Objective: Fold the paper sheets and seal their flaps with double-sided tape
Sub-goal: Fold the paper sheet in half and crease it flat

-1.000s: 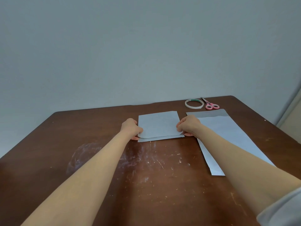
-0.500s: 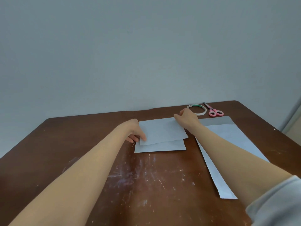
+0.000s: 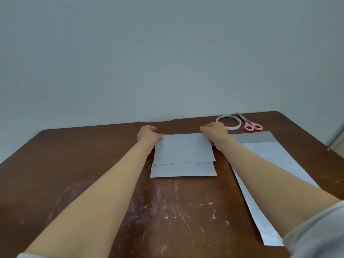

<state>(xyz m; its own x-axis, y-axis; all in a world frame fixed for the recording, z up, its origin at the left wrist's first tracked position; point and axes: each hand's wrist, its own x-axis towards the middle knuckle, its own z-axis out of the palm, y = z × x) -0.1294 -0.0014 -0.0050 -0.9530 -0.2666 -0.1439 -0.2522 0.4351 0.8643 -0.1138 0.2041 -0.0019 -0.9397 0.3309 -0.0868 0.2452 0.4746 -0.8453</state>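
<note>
- My left hand point(image 3: 148, 134) and right hand point(image 3: 214, 129), well apart, each pinch a far corner of the folded sheet point(image 3: 183, 151) lying on the table point(image 3: 93, 183)
- I'd press that far crease flat, side edges aligned

Table point(image 3: 74, 183): dark brown wood, slight sheen, surface worn with pale scratches and chalky scuffs. Folded sheet point(image 3: 183, 151): pale paper, matt, smooth. Second sheet point(image 3: 270, 164): same matt paper, faintly wrinkled. Tape roll point(image 3: 228, 123): whitish band with green inner face, possibly paper-backed. Scissors point(image 3: 252, 126): pink plastic handles, grey metal blades. Sleeve point(image 3: 316, 235): grey cloth, soft, matt. Wall point(image 3: 167, 53): flat matt finish.
</note>
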